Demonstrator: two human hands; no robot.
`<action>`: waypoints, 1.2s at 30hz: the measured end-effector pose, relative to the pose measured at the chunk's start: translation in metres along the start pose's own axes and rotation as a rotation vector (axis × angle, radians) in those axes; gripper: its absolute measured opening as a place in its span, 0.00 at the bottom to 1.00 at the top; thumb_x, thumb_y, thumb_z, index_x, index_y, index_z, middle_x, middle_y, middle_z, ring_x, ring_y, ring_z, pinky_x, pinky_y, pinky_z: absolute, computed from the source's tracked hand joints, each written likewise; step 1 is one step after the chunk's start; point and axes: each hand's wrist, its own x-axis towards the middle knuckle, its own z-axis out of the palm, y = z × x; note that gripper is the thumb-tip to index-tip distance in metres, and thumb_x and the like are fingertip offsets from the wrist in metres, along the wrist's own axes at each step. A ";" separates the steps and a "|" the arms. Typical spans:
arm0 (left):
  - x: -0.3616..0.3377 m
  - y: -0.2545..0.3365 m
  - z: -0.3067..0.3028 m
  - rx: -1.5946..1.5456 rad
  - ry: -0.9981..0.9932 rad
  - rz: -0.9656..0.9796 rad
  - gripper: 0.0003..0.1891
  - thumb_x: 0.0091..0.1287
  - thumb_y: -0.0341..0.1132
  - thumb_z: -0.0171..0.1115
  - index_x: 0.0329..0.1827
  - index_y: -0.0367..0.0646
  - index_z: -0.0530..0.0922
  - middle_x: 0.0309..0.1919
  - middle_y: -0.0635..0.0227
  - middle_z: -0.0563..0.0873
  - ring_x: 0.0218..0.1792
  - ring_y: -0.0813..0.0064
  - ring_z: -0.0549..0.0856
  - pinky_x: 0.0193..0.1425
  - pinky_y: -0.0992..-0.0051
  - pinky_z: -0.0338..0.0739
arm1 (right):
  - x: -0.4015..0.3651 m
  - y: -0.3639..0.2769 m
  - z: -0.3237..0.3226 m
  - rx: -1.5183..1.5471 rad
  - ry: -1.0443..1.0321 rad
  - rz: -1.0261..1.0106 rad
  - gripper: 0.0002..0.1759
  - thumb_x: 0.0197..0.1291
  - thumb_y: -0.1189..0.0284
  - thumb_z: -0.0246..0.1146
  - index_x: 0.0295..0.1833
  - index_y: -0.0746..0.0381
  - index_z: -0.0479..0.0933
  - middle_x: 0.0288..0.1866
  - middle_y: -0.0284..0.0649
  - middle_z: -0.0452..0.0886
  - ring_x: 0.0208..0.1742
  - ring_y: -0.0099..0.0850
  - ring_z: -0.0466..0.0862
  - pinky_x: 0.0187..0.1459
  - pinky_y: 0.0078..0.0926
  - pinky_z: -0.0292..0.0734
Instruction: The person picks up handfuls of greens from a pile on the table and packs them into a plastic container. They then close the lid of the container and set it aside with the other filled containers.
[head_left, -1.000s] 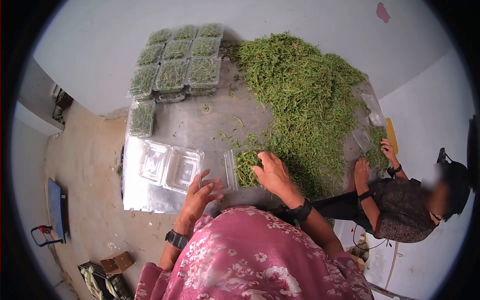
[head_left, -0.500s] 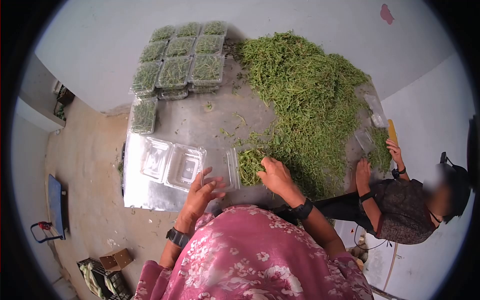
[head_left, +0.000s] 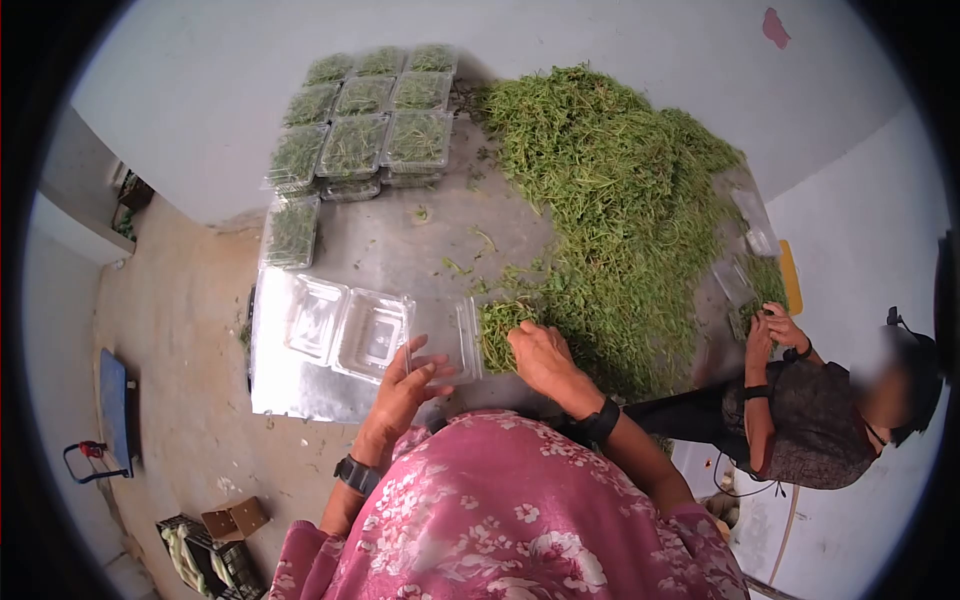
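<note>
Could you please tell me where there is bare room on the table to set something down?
The widest bare patch of the table lies between the filled boxes, the open boxes and the heap of greens, with a few scraps on it. It looks crowded under the heap and around the left hand and right hand.

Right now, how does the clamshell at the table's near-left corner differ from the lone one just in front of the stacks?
The near-left clamshell lies spread wide open, while the lone clamshell is closed. The near-left clamshell is empty, but the lone clamshell is filled with leafy greens. Both are clear plastic and rest on the metal table.
</note>
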 end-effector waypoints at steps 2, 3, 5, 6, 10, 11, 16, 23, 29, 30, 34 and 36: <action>-0.001 0.001 0.000 -0.007 -0.007 -0.007 0.29 0.71 0.30 0.52 0.73 0.38 0.53 0.57 0.49 0.74 0.56 0.58 0.79 0.51 0.66 0.82 | 0.003 -0.007 -0.015 0.047 -0.017 0.020 0.02 0.57 0.76 0.58 0.35 0.64 0.73 0.33 0.48 0.75 0.37 0.50 0.78 0.37 0.45 0.74; -0.001 0.001 0.000 -0.011 -0.013 -0.009 0.30 0.71 0.30 0.53 0.73 0.37 0.52 0.57 0.49 0.74 0.56 0.59 0.79 0.51 0.67 0.82 | 0.005 -0.009 -0.018 0.092 0.012 0.021 0.03 0.57 0.76 0.58 0.35 0.64 0.73 0.33 0.48 0.75 0.37 0.50 0.78 0.37 0.45 0.74; 0.000 0.000 0.000 -0.014 -0.012 -0.011 0.30 0.71 0.30 0.53 0.73 0.37 0.52 0.57 0.49 0.74 0.56 0.59 0.79 0.51 0.67 0.82 | 0.010 -0.016 -0.018 0.183 0.071 0.025 0.03 0.58 0.75 0.58 0.34 0.64 0.74 0.34 0.48 0.76 0.36 0.49 0.78 0.37 0.44 0.74; 0.000 0.000 -0.001 -0.014 -0.013 -0.013 0.30 0.71 0.30 0.53 0.73 0.37 0.52 0.57 0.49 0.74 0.56 0.59 0.79 0.51 0.67 0.82 | 0.012 -0.020 -0.015 0.208 0.073 0.000 0.03 0.58 0.75 0.58 0.34 0.64 0.74 0.33 0.47 0.75 0.36 0.49 0.79 0.37 0.44 0.74; 0.000 0.002 0.000 -0.017 -0.016 -0.016 0.30 0.71 0.31 0.53 0.73 0.37 0.52 0.57 0.48 0.74 0.56 0.58 0.79 0.51 0.67 0.82 | 0.015 -0.019 0.002 0.174 0.024 -0.072 0.03 0.57 0.74 0.58 0.34 0.62 0.75 0.32 0.46 0.75 0.34 0.48 0.79 0.36 0.42 0.75; -0.001 0.002 0.001 -0.015 -0.014 -0.017 0.30 0.71 0.30 0.53 0.73 0.37 0.52 0.57 0.48 0.74 0.56 0.58 0.79 0.51 0.67 0.82 | 0.015 -0.017 0.008 0.132 -0.005 -0.085 0.03 0.57 0.74 0.59 0.34 0.62 0.75 0.32 0.46 0.74 0.34 0.48 0.79 0.35 0.41 0.75; -0.002 0.002 0.000 -0.015 -0.015 -0.015 0.30 0.71 0.31 0.53 0.73 0.37 0.52 0.58 0.48 0.74 0.56 0.58 0.79 0.52 0.67 0.82 | 0.015 -0.018 0.017 0.026 -0.091 -0.072 0.02 0.54 0.77 0.57 0.32 0.62 0.75 0.34 0.45 0.75 0.39 0.44 0.79 0.42 0.44 0.73; -0.001 0.001 0.001 -0.004 -0.018 -0.008 0.30 0.71 0.31 0.53 0.73 0.37 0.52 0.58 0.48 0.74 0.56 0.58 0.79 0.52 0.67 0.82 | 0.016 -0.019 0.018 0.048 -0.111 -0.046 0.03 0.53 0.78 0.55 0.31 0.63 0.74 0.34 0.45 0.75 0.41 0.44 0.78 0.44 0.44 0.69; -0.003 0.001 0.002 -0.014 -0.003 -0.022 0.30 0.71 0.30 0.52 0.73 0.37 0.52 0.57 0.49 0.74 0.56 0.59 0.79 0.51 0.67 0.82 | 0.012 -0.027 -0.008 0.100 0.047 -0.073 0.04 0.55 0.79 0.54 0.32 0.62 0.74 0.32 0.44 0.75 0.39 0.44 0.78 0.42 0.42 0.69; -0.003 0.002 0.003 -0.017 -0.002 -0.025 0.30 0.71 0.30 0.52 0.73 0.37 0.52 0.57 0.49 0.74 0.56 0.59 0.79 0.51 0.67 0.82 | 0.011 -0.023 -0.001 0.072 0.046 -0.112 0.04 0.55 0.78 0.54 0.33 0.62 0.75 0.32 0.43 0.75 0.39 0.44 0.78 0.42 0.42 0.69; -0.001 0.003 0.002 -0.004 0.007 -0.019 0.29 0.71 0.29 0.52 0.73 0.37 0.52 0.57 0.49 0.74 0.56 0.59 0.79 0.51 0.67 0.82 | 0.009 -0.014 0.006 0.090 0.005 -0.178 0.05 0.56 0.77 0.55 0.35 0.63 0.76 0.32 0.43 0.76 0.37 0.44 0.78 0.42 0.41 0.69; -0.002 0.003 0.003 0.003 0.011 -0.022 0.29 0.71 0.29 0.52 0.73 0.37 0.52 0.57 0.49 0.74 0.55 0.58 0.79 0.51 0.66 0.82 | 0.009 -0.013 -0.009 0.160 0.014 -0.129 0.05 0.56 0.78 0.56 0.37 0.64 0.77 0.33 0.45 0.77 0.37 0.45 0.79 0.41 0.40 0.71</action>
